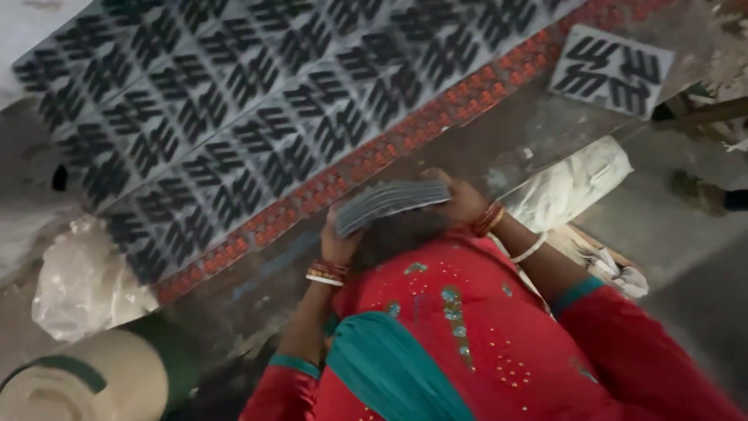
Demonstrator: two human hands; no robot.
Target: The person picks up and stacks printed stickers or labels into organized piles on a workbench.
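Beside the red border strip (pixel 366 160) of the laid-out printed sheets (pixel 234 101), we find the stack of thin grey sheets (pixel 393 204), held roughly level over the dusty floor (pixel 499 140). The left hand (pixel 336 248) grasps its lower left end with fingers curled around it; the right hand (pixel 462 201) clasps the opposite end. To handle it well, we judge that both grips should be even and the edges squared, so that no sheet fans out or slides. The stack looks finely layered, slightly bowed and grey; its faces are blurred. A single patterned sheet (pixel 612 70) lies well apart, and white sacks (pixel 573 183) sit near the right hand.
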